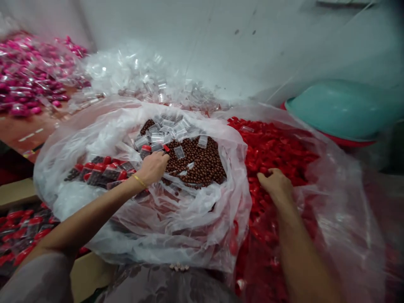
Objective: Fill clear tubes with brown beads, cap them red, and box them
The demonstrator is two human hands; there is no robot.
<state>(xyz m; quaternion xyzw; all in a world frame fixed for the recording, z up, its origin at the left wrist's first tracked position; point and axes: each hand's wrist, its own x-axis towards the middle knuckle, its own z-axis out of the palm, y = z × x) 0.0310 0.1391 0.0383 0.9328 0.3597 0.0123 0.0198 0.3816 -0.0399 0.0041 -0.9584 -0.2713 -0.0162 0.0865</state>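
Note:
A clear plastic bag (221, 227) lies open, with brown beads (202, 162) inside and empty clear containers (167, 130) on top of them. My left hand (154, 167) is closed over the beads' left side, at a red-capped container (145, 150); whether it grips this one is unclear. A small red piece (166, 148) shows at its fingertips. Filled containers with red caps (101, 172) lie left of that hand. My right hand (276, 183) reaches over a heap of red caps (274, 147), fingers curled, with something too small to name at the fingertips.
Pink-capped items (34, 80) are piled at the far left. More clear containers in plastic (132, 71) lie along the wall. A teal basin (341, 109) stands at the right. Boxes (91, 273) with red-capped containers (25, 231) are at the lower left.

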